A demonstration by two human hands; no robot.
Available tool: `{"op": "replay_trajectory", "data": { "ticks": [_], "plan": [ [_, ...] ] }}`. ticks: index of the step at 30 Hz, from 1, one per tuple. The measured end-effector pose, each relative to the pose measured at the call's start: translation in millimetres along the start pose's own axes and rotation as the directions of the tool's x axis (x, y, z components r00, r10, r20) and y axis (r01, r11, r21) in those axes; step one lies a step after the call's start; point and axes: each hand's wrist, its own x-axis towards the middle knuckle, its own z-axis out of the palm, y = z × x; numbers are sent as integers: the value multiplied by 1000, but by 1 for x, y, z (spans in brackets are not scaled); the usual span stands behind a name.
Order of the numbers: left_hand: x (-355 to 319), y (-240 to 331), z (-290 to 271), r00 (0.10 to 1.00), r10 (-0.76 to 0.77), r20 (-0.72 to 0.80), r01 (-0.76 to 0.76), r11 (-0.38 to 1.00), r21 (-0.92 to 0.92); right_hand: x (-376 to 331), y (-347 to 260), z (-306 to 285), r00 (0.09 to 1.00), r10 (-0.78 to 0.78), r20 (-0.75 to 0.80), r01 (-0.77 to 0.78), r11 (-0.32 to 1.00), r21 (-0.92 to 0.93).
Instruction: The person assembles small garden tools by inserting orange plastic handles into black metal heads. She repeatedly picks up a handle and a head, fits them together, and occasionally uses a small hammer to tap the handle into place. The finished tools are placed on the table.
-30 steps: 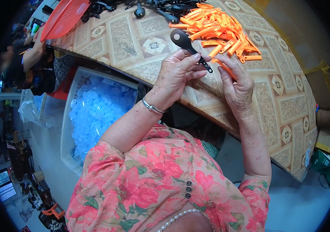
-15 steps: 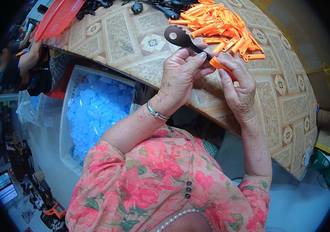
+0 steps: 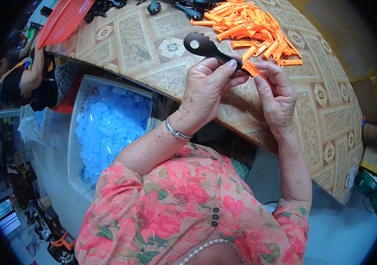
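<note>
Pinched in my left hand (image 3: pixel 210 86) is a black spaghetti server (image 3: pixel 200 45), its toothed head with a round hole pointing up and to the left. Closed around an orange plastic handle piece (image 3: pixel 251 69) is my right hand (image 3: pixel 277 97). The two parts meet end to end between my hands, over the table's near edge. How far one sits inside the other is hidden by my fingers. Just beyond lies a heap of similar orange handle pieces (image 3: pixel 259 33).
More black utensils (image 3: pixel 188 11) lie at the table's far side. A red plastic basket (image 3: pixel 66 24) sits at the far left corner of the patterned table (image 3: pixel 135 48). Below it stands a bin of crumpled bluish clear plastic (image 3: pixel 111 126). Another person (image 3: pixel 29 79) is at the left.
The server's head has dipped slightly left and down. My right hand's fingers have shifted back along the orange handle piece, showing more of its end.
</note>
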Motion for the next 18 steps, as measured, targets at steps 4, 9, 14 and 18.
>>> {"op": "replay_trajectory", "data": {
  "ticks": [4,9,14,18],
  "plan": [
    [1,1,-2,1000,-4,11,4,998,-56,1,-3,-2,999,47,8,-47,996,74],
    [-1,3,-1,1000,-23,-4,23,1000,-16,0,0,-5,992,119,50,-123,990,73],
    [0,1,-4,1000,10,-18,-8,994,109,-2,-3,-2,985,171,-19,-169,982,83],
    [-1,0,-4,1000,-7,-3,7,994,113,1,-5,2,963,258,76,-262,964,50]
  ]
}}
